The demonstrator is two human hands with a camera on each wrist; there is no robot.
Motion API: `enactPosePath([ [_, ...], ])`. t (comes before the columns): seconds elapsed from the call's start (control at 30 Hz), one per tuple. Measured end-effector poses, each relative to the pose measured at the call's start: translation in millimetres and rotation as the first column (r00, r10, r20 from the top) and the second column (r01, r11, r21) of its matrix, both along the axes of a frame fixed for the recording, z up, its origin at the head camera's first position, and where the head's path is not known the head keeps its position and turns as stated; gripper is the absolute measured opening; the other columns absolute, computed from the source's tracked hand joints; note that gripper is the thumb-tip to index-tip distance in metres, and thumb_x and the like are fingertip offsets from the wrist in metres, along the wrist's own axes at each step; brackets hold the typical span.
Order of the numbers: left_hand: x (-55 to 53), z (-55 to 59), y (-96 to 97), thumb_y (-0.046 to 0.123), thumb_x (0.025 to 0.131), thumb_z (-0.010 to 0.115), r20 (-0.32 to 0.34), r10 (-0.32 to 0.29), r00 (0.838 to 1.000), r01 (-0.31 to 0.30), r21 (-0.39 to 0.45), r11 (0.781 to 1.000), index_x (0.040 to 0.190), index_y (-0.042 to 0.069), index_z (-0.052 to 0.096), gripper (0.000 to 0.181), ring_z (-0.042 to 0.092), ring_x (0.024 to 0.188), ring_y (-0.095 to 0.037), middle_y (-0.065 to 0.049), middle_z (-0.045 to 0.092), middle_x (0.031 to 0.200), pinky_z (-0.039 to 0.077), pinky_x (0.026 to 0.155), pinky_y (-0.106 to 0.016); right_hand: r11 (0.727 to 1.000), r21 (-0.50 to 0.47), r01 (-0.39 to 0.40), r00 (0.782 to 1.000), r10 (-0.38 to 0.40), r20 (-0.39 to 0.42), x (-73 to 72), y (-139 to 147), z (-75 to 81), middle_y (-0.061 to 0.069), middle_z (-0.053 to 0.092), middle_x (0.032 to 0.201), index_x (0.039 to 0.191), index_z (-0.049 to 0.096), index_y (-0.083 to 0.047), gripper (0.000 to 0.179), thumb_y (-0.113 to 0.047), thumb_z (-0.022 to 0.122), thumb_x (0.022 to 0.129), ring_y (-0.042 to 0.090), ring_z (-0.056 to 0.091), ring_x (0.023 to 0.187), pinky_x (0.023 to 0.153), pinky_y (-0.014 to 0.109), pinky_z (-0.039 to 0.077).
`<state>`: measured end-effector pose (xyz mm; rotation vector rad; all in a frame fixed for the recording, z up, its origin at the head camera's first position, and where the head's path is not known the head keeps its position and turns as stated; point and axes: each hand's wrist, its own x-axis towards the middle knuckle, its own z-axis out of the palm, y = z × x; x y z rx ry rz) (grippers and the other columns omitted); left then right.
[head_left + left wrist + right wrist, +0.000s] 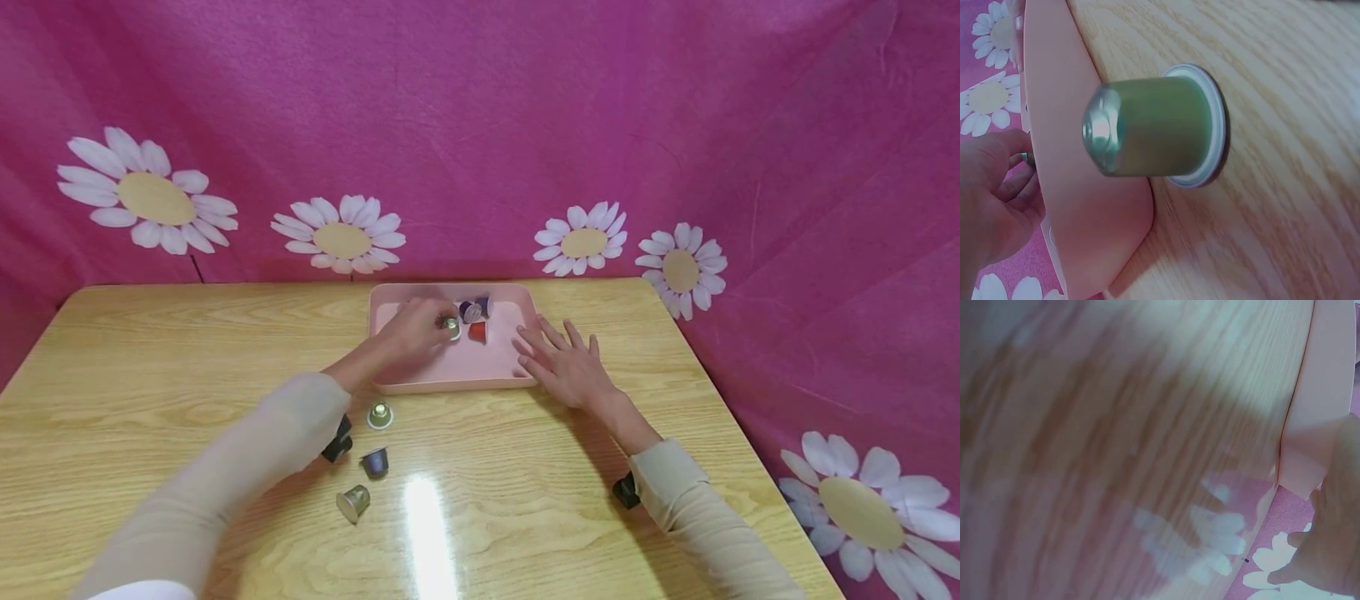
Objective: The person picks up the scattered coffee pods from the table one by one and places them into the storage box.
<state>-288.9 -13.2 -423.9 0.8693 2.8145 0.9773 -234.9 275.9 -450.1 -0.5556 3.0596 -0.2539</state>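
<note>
My left hand (414, 328) reaches into a pink tray (495, 367) and pinches a green coffee capsule (452, 328) just left of the others. In the left wrist view only a sliver of that capsule (1025, 157) shows between the fingers. Two purple capsules (470, 313) and a red capsule (478, 332) lie in the tray. My right hand (568, 368) has its fingers spread and touches the tray's right side. On the table before the tray, another green capsule (1154, 128) stands rim down. A dark blue capsule (375, 462) and a gold capsule (353, 503) lie on their sides nearer me.
The wooden table (525, 517) carries a bright light reflection in front. Behind it hangs a magenta cloth (465, 125) with large daisies, which also runs along the right side. Black wrist devices (339, 442) sit under both forearms.
</note>
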Motion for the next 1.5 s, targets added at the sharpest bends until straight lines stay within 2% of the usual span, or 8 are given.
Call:
enactPosePath([
  [0.13, 0.0, -1.5, 2.9, 0.008, 0.093, 0.069, 0.017, 0.014, 1.0, -0.014, -0.009, 1.0, 0.109, 0.005, 0.072, 0.017, 0.055, 0.089, -0.021, -0.003, 0.065, 0.096, 0.046, 0.087, -0.037, 1.0, -0.006, 0.001, 1.0, -0.001, -0.003, 0.6, 0, 0.3, 0.001, 0.015, 0.166, 0.157, 0.03, -0.034, 0.06, -0.058, 0.036, 0.103, 0.048, 0.011, 0.146, 0.105, 0.077, 0.009],
  [0.3, 1.4, -3.1, 6.0, 0.004, 0.091, 0.065, 0.014, 0.021, 1.0, -0.021, 0.002, 1.0, 0.106, 0.006, 0.072, 0.016, 0.055, 0.089, -0.02, -0.003, 0.064, 0.094, 0.047, 0.083, -0.035, 1.0, -0.008, -0.002, 1.0, 0.002, -0.01, -0.8, 1, -1.3, 0.002, 0.016, 0.166, 0.157, 0.03, -0.034, 0.06, -0.059, 0.034, 0.103, 0.048, 0.012, 0.146, 0.105, 0.077, 0.009],
  [0.43, 1.8, -4.5, 7.6, 0.0, 0.089, 0.062, 0.015, 0.033, 0.999, -0.033, 0.005, 0.999, 0.108, 0.008, 0.074, 0.023, 0.055, 0.09, -0.018, -0.001, 0.064, 0.096, 0.047, 0.082, -0.033, 1.0, -0.019, 0.008, 1.0, -0.008, -0.001, -1.2, 0, -0.9, 0.0, 0.016, 0.165, 0.157, 0.031, -0.035, 0.059, -0.058, 0.036, 0.103, 0.048, 0.012, 0.146, 0.105, 0.077, 0.009],
  [0.83, 0.1, -5.9, 11.6, 0.002, 0.092, 0.062, 0.016, 0.031, 0.999, -0.029, -0.072, 0.997, 0.12, 0.007, 0.071, 0.031, 0.056, 0.097, -0.021, -0.004, 0.066, 0.106, 0.047, 0.089, -0.036, 1.0, -0.01, 0.018, 1.0, -0.018, 0.003, -0.3, -1, -0.6, -0.001, 0.015, 0.166, 0.158, 0.029, -0.035, 0.06, -0.058, 0.036, 0.103, 0.047, 0.012, 0.146, 0.107, 0.076, 0.007],
  [1.13, -1.0, -7.4, 13.9, 0.005, 0.092, 0.064, -0.008, 0.022, 1.0, -0.023, -0.123, 0.992, 0.117, 0.009, 0.072, 0.026, 0.056, 0.093, -0.022, -0.005, 0.065, 0.101, 0.048, 0.083, -0.037, 1.0, -0.012, 0.017, 1.0, -0.017, 0.007, -0.5, -1, -0.2, 0.0, 0.015, 0.166, 0.158, 0.028, -0.035, 0.06, -0.058, 0.036, 0.103, 0.047, 0.011, 0.147, 0.106, 0.076, 0.008],
  [1.5, -0.6, -7.7, 15.8, 0.004, 0.092, 0.063, -0.02, 0.029, 0.999, -0.031, -0.139, 0.99, 0.122, 0.009, 0.071, 0.031, 0.056, 0.095, -0.021, -0.007, 0.067, 0.107, 0.048, 0.083, -0.036, 1.0, -0.01, 0.015, 1.0, -0.015, 0.013, -1.1, 0, -0.8, -0.001, 0.014, 0.166, 0.158, 0.027, -0.035, 0.061, -0.059, 0.035, 0.103, 0.046, 0.01, 0.147, 0.106, 0.076, 0.008],
])
